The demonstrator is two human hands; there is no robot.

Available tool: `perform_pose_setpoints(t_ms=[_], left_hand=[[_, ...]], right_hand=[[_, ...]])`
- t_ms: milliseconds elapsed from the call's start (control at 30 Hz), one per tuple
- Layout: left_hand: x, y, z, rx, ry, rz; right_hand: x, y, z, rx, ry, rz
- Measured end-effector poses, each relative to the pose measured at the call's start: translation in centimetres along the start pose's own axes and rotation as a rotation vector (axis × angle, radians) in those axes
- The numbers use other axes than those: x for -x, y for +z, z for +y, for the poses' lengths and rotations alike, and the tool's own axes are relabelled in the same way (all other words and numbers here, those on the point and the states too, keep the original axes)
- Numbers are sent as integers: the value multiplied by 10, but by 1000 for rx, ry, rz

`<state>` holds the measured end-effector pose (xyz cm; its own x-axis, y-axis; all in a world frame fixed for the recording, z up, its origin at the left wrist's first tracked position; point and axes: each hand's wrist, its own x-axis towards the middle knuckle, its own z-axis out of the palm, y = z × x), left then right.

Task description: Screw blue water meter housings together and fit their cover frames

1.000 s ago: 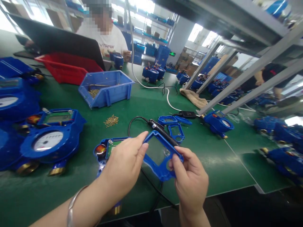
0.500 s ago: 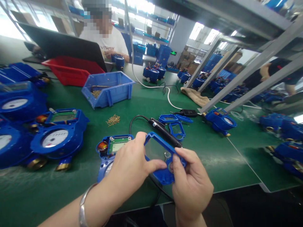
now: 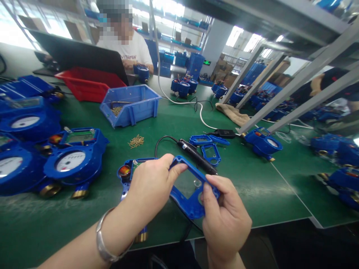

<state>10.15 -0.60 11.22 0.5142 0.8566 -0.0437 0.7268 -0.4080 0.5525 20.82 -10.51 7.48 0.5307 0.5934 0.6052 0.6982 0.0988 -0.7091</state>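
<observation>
Between my hands is a blue plastic meter cover (image 3: pixel 193 211) with a clear window, tilted above the table. My left hand (image 3: pixel 154 183) grips its upper left corner, thumb pressed along the inside of the frame. With thumb and fingers my right hand (image 3: pixel 226 213) pinches the right edge. Behind my left hand lies a water meter (image 3: pixel 125 172) with its circuit board exposed, largely hidden by the hand and forearm. A black electric screwdriver (image 3: pixel 198 155) rests just beyond the cover. Several more blue covers (image 3: pixel 211 154) lie next to it.
Small brass screws (image 3: pixel 136 141) lie in a loose pile. Behind them stand a blue bin (image 3: pixel 143 112) holding screws and a red bin (image 3: pixel 84 86). Several water meters (image 3: pixel 71 160) crowd the left. Metal shelf legs (image 3: pixel 294 82) slant across the right. A person (image 3: pixel 137 48) sits opposite.
My left thumb has moved from the lower middle of the cover up to its upper left frame. My right hand keeps its hold. The view has shifted slightly.
</observation>
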Motion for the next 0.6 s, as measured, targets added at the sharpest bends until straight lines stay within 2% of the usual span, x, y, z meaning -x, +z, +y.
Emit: perform_pose_setpoints(t_ms=[233, 367, 500, 600], left_hand=[[8, 8, 6, -66, 6, 50], [8, 8, 4, -16, 0, 92], [4, 2, -5, 199, 67, 70], [3, -4, -12, 393, 113, -35]], right_hand=[[-1, 3, -2, 82, -123, 47], [-1, 2, -3, 53, -89, 32], [-4, 0, -3, 19, -40, -1], [-7, -1, -1, 0, -15, -22]])
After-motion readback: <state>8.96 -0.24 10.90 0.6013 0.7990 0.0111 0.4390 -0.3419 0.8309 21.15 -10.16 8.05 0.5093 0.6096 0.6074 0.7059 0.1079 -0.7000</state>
